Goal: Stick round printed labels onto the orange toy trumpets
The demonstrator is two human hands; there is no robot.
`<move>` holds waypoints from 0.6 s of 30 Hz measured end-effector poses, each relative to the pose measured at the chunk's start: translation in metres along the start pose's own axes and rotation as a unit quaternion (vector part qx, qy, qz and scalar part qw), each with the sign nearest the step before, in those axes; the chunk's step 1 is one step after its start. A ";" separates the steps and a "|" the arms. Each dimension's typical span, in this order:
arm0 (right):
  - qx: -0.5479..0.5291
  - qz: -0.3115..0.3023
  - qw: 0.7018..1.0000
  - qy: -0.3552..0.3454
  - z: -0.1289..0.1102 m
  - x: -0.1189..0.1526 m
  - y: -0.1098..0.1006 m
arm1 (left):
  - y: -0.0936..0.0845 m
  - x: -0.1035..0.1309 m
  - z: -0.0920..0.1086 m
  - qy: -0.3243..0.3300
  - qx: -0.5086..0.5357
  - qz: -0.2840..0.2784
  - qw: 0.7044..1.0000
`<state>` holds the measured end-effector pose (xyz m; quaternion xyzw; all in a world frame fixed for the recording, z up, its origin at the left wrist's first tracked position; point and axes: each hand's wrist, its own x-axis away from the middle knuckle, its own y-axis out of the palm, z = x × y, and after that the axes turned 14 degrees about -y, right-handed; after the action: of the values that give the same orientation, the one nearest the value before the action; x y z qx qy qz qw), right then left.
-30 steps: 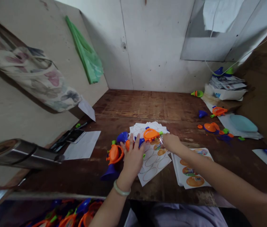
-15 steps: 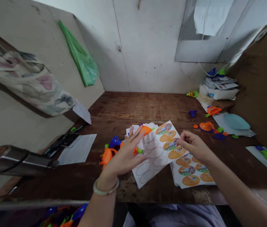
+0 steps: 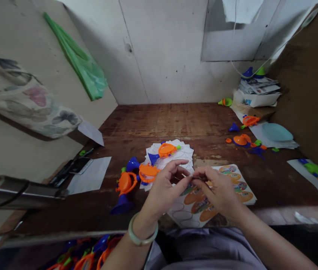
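Note:
My left hand (image 3: pixel 166 187) and my right hand (image 3: pixel 217 187) meet at the fingertips over a sticker sheet (image 3: pixel 187 215), which has orange ovals on its right part and blank outlined ovals on its left. Both hands pinch something small between them, too hidden to name. More sticker sheets (image 3: pixel 246 187) lie in a stack under and beside my right hand. Beyond my left hand, orange toy trumpets with blue bells (image 3: pixel 168 150) rest on a fanned pile of white sheets (image 3: pixel 185 152). Another orange toy (image 3: pixel 127 182) sits on the table to the left.
A steel flask (image 3: pixel 20 192) and a white paper (image 3: pixel 91 175) are at the left. Toy parts (image 3: pixel 241 140), a pale blue dish (image 3: pixel 277 132) and a paper-filled box (image 3: pixel 257 98) stand at the right. More toys (image 3: pixel 87 260) lie below the table's front edge.
My left hand has left the sheet and come together with my right hand. The sheet now lies lower and nearer to me, and the view has shifted slightly.

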<state>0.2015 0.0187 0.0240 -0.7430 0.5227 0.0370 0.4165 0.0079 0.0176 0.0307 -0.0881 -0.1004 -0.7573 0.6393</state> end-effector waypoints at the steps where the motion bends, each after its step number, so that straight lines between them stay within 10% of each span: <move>1: -0.008 0.000 1.000 0.001 -0.001 0.000 0.002 | 0.001 0.002 0.001 -0.005 0.012 0.000 1.000; 13: 0.079 0.026 0.984 -0.155 0.008 0.020 0.010 | 0.009 0.011 0.002 -0.069 0.101 0.002 0.993; 18: 0.045 -0.020 0.993 -0.105 0.002 0.040 0.011 | 0.005 0.012 0.004 -0.085 0.112 0.035 0.989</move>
<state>0.2109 -0.0107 -0.0032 -0.7254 0.4626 0.0829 0.5029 0.0110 0.0068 0.0379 -0.0835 -0.2351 -0.7082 0.6605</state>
